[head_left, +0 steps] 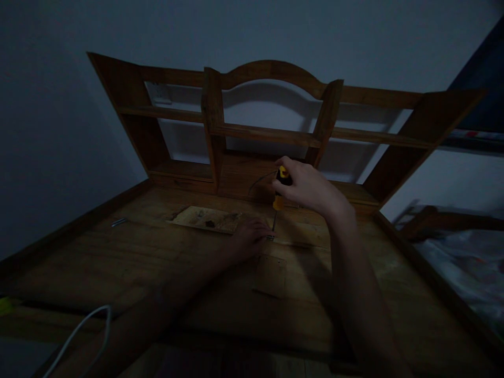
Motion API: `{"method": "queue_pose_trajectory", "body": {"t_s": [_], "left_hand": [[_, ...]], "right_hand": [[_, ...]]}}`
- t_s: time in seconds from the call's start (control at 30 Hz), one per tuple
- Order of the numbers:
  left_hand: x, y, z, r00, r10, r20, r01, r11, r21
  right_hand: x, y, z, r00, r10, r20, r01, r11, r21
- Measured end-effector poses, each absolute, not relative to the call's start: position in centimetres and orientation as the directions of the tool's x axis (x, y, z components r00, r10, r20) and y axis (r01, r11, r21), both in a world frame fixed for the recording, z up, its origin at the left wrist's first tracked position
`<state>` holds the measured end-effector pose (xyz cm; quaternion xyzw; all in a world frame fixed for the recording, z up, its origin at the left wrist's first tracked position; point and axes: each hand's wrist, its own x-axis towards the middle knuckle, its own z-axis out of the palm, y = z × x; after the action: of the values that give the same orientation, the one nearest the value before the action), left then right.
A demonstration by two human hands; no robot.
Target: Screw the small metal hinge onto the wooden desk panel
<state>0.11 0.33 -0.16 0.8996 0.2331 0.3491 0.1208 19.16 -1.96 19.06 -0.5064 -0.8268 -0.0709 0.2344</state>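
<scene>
- The right hand [305, 182] grips a yellow-and-black screwdriver [279, 202] from above, its shaft nearly upright over the surface [129, 265].
- Its tip points down at a small metal piece [270, 238], though from here I can't tell whether they touch.
- The left hand [249, 239] lies low, fingertips beside that piece; whether they pinch it, I can't tell.
- A stained strip of wood [205, 218] lies just beyond the left hand.
</scene>
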Motion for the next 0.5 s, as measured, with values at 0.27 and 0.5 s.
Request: {"method": "queue_pose_trajectory", "body": {"t_s": [0.27,0.5], "left_hand": [[0.21,0.30,-0.25,0.632,0.508,0.585,0.348,-0.861,0.372],[0.22,0.44,-0.40,0.638,0.499,0.586,0.344,-0.866,0.363]], "right_hand": [[18.97,-1.91,19.05,-0.389,0.776,0.497,0.894,0.448,0.001],[18.67,-2.58,19.45,-0.331,0.810,0.484,0.923,0.385,-0.013]]}}
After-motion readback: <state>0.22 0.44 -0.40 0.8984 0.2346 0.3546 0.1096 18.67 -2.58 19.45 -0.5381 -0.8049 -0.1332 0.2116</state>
